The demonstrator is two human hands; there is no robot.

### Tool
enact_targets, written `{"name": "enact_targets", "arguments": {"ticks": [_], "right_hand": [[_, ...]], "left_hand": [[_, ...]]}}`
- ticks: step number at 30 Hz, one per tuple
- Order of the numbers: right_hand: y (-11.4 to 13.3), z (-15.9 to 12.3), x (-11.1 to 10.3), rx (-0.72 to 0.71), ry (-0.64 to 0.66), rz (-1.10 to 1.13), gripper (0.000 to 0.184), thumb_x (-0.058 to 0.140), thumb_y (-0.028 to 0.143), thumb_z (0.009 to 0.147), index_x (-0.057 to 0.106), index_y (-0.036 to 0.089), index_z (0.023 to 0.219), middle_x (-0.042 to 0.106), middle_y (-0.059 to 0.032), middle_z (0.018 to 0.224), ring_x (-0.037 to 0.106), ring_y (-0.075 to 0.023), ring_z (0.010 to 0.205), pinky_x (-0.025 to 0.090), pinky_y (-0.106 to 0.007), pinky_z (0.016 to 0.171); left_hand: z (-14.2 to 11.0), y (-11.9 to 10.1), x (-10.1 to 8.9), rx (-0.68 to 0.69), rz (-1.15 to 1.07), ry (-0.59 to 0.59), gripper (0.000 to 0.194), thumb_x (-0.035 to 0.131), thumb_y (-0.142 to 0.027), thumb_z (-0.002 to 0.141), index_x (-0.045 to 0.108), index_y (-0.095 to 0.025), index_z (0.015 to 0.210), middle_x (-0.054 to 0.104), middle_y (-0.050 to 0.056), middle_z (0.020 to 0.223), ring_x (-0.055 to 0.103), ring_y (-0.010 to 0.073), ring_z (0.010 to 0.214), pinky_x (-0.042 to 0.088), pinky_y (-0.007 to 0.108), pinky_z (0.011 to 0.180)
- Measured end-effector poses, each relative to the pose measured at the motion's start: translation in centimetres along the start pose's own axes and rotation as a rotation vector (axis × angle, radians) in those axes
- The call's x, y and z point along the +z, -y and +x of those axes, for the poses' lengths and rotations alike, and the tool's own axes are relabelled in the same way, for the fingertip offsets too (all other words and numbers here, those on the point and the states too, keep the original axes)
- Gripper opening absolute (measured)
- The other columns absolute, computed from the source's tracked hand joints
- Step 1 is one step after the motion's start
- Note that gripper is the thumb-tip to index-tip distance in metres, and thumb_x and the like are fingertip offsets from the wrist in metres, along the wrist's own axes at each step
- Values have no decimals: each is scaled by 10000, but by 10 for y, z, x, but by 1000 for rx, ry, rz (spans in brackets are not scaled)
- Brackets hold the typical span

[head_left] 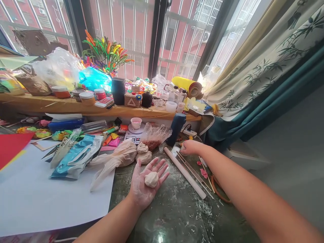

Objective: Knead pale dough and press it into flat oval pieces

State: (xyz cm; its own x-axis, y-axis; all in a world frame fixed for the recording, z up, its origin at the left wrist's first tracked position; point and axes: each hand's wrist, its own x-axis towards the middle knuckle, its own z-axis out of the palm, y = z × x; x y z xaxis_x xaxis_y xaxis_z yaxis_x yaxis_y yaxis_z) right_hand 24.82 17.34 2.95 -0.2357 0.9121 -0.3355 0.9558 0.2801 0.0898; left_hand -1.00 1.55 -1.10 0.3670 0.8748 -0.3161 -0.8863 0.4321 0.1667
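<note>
On the upturned palm of my left hand (145, 187) rests a ball of off-white dough (151, 180); the fingers are spread out and dusted with white powder. Just beyond the fingertips, two dough lumps (143, 157) are stacked beside a thin whitish plastic bag (124, 155). My right hand (191, 147) reaches forward to the far right of the table, fingers bent down around something pale, mostly hidden. Close to it stands a dark blue cylinder (176, 130). A pale rolling pin (184, 172) lies between the hands, alongside thin sticks (193, 168).
A digital scale (133, 137) carries a small cup (136, 123) at the back. Beside it sits a clear bag of reddish-brown stuff (154, 140). Blue packets (76, 157) lie on a white sheet (55, 202) at left. Jars and bottles crowd the window ledge (157, 112).
</note>
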Motion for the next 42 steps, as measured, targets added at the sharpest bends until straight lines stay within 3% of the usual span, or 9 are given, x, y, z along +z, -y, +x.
{"name": "enact_targets", "arguments": {"ticks": [7,12,14,18,22,26,33,38,42], "right_hand": [[-4,-13,-15,-32,-128,68,410,589,507,906,771,192,717,739,-93,720,686,-228,733,423,-292,657],[23,-56,-23,-38,-372,163,463,405,419,1023,775,172,892,768,-118,899,705,-241,881,488,-319,782],[54,-83,-9,-143,-469,240,445,359,414,1050,755,216,1009,766,-80,1064,694,-205,1017,501,-298,906],[133,-131,47,-666,-745,574,410,520,316,994,597,171,1369,625,-121,1412,555,-243,1335,447,-396,1130],[184,-149,94,-695,-704,490,702,588,240,921,335,67,1553,355,-181,1619,268,-320,1526,328,-510,1224],[186,-147,100,-700,-703,464,698,571,217,919,323,72,1555,344,-160,1630,175,-317,1553,288,-520,1242],[173,-128,94,-469,-722,756,518,609,296,928,510,198,1427,579,-146,1438,509,-295,1360,398,-523,1164],[178,-131,99,-519,-778,860,497,632,297,928,506,259,1406,651,-122,1333,587,-299,1271,438,-518,1125],[180,-141,92,-767,-698,745,540,656,288,923,494,234,1435,631,-139,1369,571,-283,1306,450,-440,1131]], "left_hand": [[-1,0,1,13,3,-26,665,514,-617,953,522,-105,1377,593,248,1413,580,414,1304,455,599,1088],[-1,-1,2,17,-9,-49,631,515,-606,956,542,-118,1354,617,245,1381,597,404,1289,480,599,1061],[0,0,1,13,-12,-59,612,528,-597,952,560,-112,1325,632,244,1359,615,394,1268,501,576,1042],[4,3,-5,-10,40,-64,561,516,-598,953,623,-113,1214,662,226,1313,660,372,1203,534,529,999],[4,6,-10,8,105,-32,589,461,-638,958,658,-125,1170,675,211,1292,642,369,1223,472,560,1066],[3,8,-10,-1,156,8,580,445,-632,967,667,-147,1195,663,181,1330,614,358,1257,403,567,1126],[-3,12,-6,-50,143,29,633,472,-619,962,539,-174,1407,602,162,1425,563,342,1326,417,501,1130],[-4,6,-11,-100,128,77,735,458,-699,928,476,-194,1462,595,179,1413,564,355,1321,454,515,1086],[6,2,-20,-87,61,118,780,460,-751,893,508,-178,1420,597,207,1393,542,380,1335,382,561,1125]]}}
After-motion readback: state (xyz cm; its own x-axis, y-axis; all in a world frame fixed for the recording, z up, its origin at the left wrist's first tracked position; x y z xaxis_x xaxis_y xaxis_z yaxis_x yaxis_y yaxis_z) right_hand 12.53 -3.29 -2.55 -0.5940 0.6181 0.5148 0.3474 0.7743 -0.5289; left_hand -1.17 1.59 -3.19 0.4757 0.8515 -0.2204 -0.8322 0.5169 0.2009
